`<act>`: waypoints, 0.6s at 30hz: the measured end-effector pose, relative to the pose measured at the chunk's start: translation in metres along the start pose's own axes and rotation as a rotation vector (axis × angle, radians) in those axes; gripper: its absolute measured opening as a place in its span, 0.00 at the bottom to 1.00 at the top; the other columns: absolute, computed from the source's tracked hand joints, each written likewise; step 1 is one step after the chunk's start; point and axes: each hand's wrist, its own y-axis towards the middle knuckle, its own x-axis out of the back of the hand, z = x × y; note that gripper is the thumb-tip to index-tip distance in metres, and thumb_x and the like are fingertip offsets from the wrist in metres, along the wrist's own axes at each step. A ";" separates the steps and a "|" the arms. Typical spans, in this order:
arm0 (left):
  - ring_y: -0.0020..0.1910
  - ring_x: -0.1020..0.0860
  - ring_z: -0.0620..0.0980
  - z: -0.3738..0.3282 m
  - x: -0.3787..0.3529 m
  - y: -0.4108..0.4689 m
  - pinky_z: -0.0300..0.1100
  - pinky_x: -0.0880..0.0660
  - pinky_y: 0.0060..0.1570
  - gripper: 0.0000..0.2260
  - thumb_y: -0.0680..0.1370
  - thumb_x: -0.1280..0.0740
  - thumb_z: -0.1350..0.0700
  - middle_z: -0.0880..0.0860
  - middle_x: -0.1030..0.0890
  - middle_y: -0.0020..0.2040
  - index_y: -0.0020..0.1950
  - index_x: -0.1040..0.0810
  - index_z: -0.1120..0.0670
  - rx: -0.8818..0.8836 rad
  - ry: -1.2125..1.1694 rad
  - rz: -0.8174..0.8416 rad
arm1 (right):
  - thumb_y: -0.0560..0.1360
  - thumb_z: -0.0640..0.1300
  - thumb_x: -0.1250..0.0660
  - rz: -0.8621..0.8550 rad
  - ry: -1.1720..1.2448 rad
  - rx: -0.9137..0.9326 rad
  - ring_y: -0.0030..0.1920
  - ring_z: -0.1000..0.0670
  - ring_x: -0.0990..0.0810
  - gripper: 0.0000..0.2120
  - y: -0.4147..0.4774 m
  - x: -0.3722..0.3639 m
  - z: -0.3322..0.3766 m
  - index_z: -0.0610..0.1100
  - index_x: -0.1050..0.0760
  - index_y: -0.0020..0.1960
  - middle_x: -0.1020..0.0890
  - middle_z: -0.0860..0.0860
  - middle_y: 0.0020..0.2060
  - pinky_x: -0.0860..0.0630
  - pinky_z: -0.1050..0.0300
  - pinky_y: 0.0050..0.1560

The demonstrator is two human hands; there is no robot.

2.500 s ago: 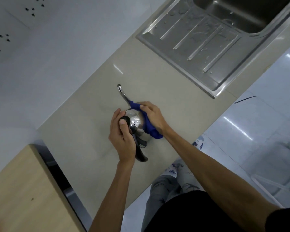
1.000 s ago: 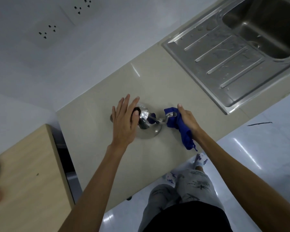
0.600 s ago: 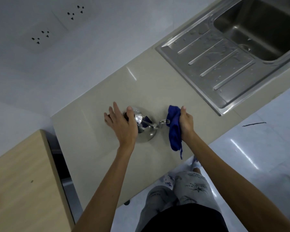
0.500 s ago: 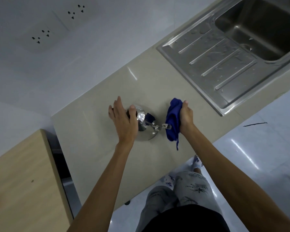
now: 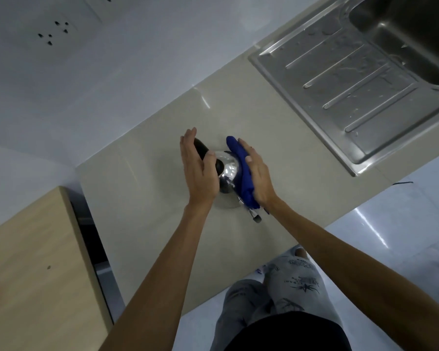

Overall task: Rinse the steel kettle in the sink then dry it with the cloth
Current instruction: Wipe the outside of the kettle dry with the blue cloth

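Well left of both hands, a light wooden surface (image 5: 33, 269) sits beside the beige countertop (image 5: 147, 198), a dark gap between them. On the countertop, the left hand (image 5: 199, 171) lies flat and unclenched against the left side of the steel kettle (image 5: 227, 173), fingers extended, thumb near the black lid knob (image 5: 219, 166); the black handle (image 5: 200, 149) shows just past the fingers. Between the two hands the kettle stands on the counter, its spout (image 5: 254, 215) pointing toward the person. The right hand (image 5: 259, 176), palm flat, presses the blue cloth (image 5: 243, 173) against the kettle's right side. Well right of the right hand, the wet steel drainboard (image 5: 340, 79) and the sink (image 5: 416, 34) are set into the counter, apart from the kettle.
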 end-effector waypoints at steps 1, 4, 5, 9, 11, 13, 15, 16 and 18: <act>0.81 0.43 0.53 -0.001 0.000 0.001 0.56 0.42 0.78 0.32 0.76 0.45 0.49 0.54 0.38 0.80 0.79 0.41 0.58 0.011 -0.008 -0.005 | 0.83 0.52 0.48 -0.001 -0.117 0.115 0.74 0.58 0.34 0.26 -0.003 -0.003 0.006 0.42 0.37 0.78 0.31 0.54 0.74 0.41 0.52 0.78; 0.81 0.43 0.52 -0.001 0.000 0.002 0.56 0.42 0.79 0.33 0.76 0.45 0.47 0.54 0.39 0.80 0.80 0.42 0.56 0.045 -0.039 0.007 | 0.81 0.61 0.48 0.034 -0.299 0.412 0.76 0.53 0.37 0.35 -0.005 -0.008 0.017 0.35 0.38 0.76 0.33 0.48 0.74 0.42 0.49 0.77; 0.81 0.43 0.52 0.000 0.001 0.001 0.56 0.42 0.79 0.33 0.76 0.45 0.47 0.53 0.39 0.81 0.80 0.42 0.56 0.051 -0.054 0.009 | 0.81 0.64 0.49 0.019 -0.310 0.461 0.75 0.49 0.35 0.37 -0.002 -0.010 0.016 0.34 0.36 0.75 0.31 0.45 0.73 0.40 0.45 0.77; 0.81 0.43 0.52 0.000 0.001 0.005 0.57 0.42 0.78 0.33 0.76 0.45 0.47 0.53 0.39 0.81 0.80 0.42 0.55 0.064 -0.059 -0.002 | 0.83 0.59 0.48 0.025 -0.169 0.238 0.66 0.46 0.23 0.29 0.019 0.000 0.010 0.39 0.25 0.68 0.20 0.44 0.65 0.30 0.38 0.69; 0.81 0.43 0.52 -0.002 0.001 0.004 0.56 0.41 0.78 0.33 0.75 0.46 0.47 0.53 0.39 0.81 0.80 0.42 0.56 0.071 -0.039 -0.009 | 0.83 0.56 0.49 0.036 -0.153 0.135 0.64 0.49 0.22 0.25 0.020 0.004 0.018 0.42 0.23 0.68 0.19 0.47 0.64 0.30 0.40 0.68; 0.81 0.43 0.52 -0.004 0.000 0.002 0.56 0.41 0.78 0.34 0.75 0.46 0.47 0.54 0.40 0.81 0.80 0.43 0.57 0.071 -0.032 -0.007 | 0.82 0.55 0.46 -0.034 -0.291 0.262 0.65 0.48 0.24 0.25 0.008 -0.006 0.023 0.41 0.26 0.69 0.20 0.47 0.65 0.31 0.45 0.70; 0.81 0.43 0.52 -0.003 0.001 0.003 0.56 0.41 0.78 0.34 0.75 0.46 0.47 0.54 0.40 0.81 0.80 0.44 0.57 0.075 -0.036 -0.002 | 0.80 0.54 0.41 -0.017 -0.383 0.458 0.63 0.46 0.23 0.24 0.004 -0.014 0.027 0.38 0.26 0.68 0.20 0.46 0.63 0.31 0.50 0.68; 0.81 0.43 0.52 -0.002 0.001 0.004 0.56 0.41 0.78 0.34 0.75 0.46 0.46 0.54 0.40 0.81 0.81 0.44 0.56 0.081 -0.038 -0.005 | 0.80 0.53 0.41 0.020 -0.365 0.464 0.61 0.47 0.22 0.23 0.009 -0.014 0.027 0.38 0.24 0.66 0.19 0.46 0.61 0.30 0.51 0.66; 0.81 0.43 0.52 -0.004 0.000 0.005 0.56 0.41 0.78 0.34 0.75 0.46 0.47 0.54 0.40 0.81 0.80 0.44 0.57 0.092 -0.038 -0.015 | 0.82 0.56 0.42 0.102 -0.212 0.205 0.49 0.51 0.19 0.22 0.029 -0.001 0.033 0.40 0.19 0.57 0.16 0.47 0.48 0.27 0.51 0.56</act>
